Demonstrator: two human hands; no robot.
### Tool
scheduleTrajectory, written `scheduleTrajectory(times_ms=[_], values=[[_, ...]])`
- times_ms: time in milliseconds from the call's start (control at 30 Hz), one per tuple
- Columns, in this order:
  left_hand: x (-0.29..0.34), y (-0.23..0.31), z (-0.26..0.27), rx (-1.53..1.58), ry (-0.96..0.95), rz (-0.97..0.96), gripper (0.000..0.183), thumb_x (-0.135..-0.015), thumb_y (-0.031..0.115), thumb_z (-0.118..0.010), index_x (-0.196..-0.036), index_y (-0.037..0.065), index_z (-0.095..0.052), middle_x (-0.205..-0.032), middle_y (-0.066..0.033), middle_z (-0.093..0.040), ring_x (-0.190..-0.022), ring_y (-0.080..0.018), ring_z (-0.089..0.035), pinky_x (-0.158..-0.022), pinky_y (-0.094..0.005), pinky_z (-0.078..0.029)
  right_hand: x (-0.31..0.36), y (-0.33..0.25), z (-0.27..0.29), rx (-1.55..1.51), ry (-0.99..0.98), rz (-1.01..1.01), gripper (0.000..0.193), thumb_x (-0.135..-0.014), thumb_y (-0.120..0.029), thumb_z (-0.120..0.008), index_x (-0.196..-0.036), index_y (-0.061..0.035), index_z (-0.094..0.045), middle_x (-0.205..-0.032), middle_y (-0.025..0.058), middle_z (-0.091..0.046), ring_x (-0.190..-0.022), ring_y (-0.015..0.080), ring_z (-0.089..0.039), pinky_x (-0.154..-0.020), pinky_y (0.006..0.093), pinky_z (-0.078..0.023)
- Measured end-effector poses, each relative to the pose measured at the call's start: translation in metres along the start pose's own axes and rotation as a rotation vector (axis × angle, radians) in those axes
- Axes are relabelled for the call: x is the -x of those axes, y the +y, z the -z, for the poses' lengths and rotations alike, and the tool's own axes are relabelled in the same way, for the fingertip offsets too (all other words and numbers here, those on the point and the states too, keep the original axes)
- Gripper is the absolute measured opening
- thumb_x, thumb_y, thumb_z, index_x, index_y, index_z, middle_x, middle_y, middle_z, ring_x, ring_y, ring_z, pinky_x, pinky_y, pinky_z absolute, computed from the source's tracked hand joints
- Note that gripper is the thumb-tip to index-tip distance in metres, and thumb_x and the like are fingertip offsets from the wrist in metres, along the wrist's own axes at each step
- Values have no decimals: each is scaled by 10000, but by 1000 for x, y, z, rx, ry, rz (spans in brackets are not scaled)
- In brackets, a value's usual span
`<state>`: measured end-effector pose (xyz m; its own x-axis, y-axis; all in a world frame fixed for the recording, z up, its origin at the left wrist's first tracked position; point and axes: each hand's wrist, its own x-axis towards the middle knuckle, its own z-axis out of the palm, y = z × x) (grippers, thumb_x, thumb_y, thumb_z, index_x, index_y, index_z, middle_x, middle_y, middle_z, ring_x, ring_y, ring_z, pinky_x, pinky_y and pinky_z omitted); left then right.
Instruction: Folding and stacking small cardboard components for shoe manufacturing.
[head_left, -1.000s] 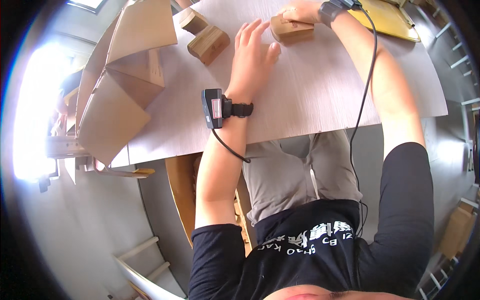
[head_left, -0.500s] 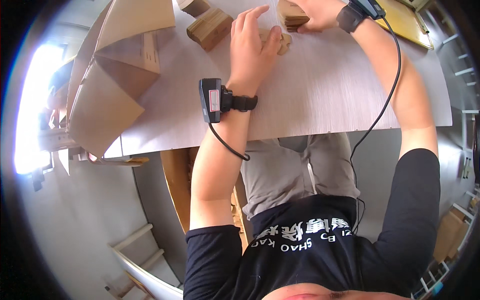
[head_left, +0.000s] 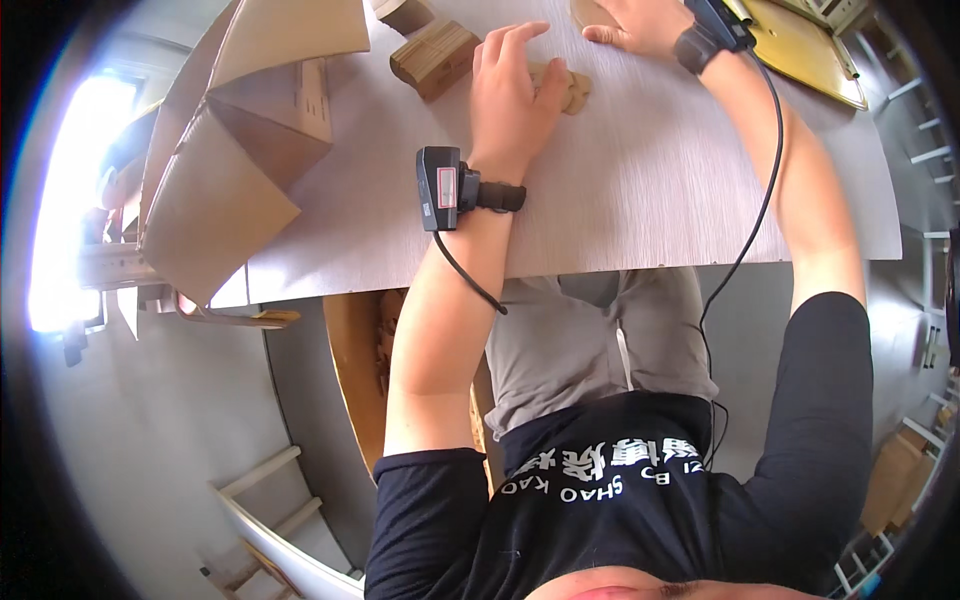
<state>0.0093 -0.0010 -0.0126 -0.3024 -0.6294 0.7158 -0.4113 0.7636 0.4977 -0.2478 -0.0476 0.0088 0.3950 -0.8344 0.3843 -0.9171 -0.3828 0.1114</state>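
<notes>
Left hand [head_left: 512, 98], loosely curled over a flat tan cardboard cutout [head_left: 577, 93], wears a red-labelled black box [head_left: 433, 190]; right of the cutout, right hand [head_left: 645, 28], half-open; both grips unclear.

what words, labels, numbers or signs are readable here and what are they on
Black shirt: white characters and Latin letters, legible but not quoted here.
Left-wrist device: red-bordered label, too small to read.
Cardboard box: small dark marks, too small to read.

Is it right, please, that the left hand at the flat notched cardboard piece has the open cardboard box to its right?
Not quite: as the head view shows, the left hand at the flat notched cardboard piece has the open cardboard box to its left.
</notes>
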Motion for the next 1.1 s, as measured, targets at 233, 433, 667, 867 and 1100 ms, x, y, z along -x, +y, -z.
scheduleTrajectory(times_ms=[233,433,667,867,1100], values=[[5,-5,5,-20,23,-29,368,-908,189,-678,-1257,82,-632,-1234,-129,-633,-1182,-348,-575,-1010,-424,-469,37,-51,-1,-4,133,31,824,-881,-488,-712,-1526,-92,-385,-1523,198,-432,-1421,405,-392,-1195,558,-284],[6,-5,5,-37,18,-37,366,-904,189,-687,-1250,82,-634,-1228,-128,-633,-1175,-347,-576,-1007,-426,-471,59,-66,1,-68,31,-19,765,-956,-424,-635,-1570,-78,-339,-1622,219,-326,-1526,412,-255,-1243,558,-212],[6,-4,5,-34,16,-40,349,-904,189,-693,-1232,84,-640,-1237,-126,-631,-1172,-348,-573,-1002,-430,-473,79,-72,1,110,132,14,748,-945,-394,-663,-1580,-126,-371,-1615,139,-400,-1510,336,-340,-1216,491,-305],[7,-3,6,-62,11,-31,339,-912,198,-686,-1228,85,-642,-1243,-131,-628,-1183,-352,-563,-1010,-439,-464,78,-54,15,-4,95,31,722,-1013,-372,-586,-1626,-165,-266,-1695,98,-231,-1569,346,-177,-1265,549,-183],[7,-1,3,-58,-10,-30,326,-921,197,-677,-1225,84,-644,-1248,-130,-628,-1186,-346,-552,-1028,-439,-447,55,-51,16,17,-151,-123,769,-1010,-493,-537,-1615,-103,-270,-1677,225,-204,-1549,461,-154,-1234,602,-176]])
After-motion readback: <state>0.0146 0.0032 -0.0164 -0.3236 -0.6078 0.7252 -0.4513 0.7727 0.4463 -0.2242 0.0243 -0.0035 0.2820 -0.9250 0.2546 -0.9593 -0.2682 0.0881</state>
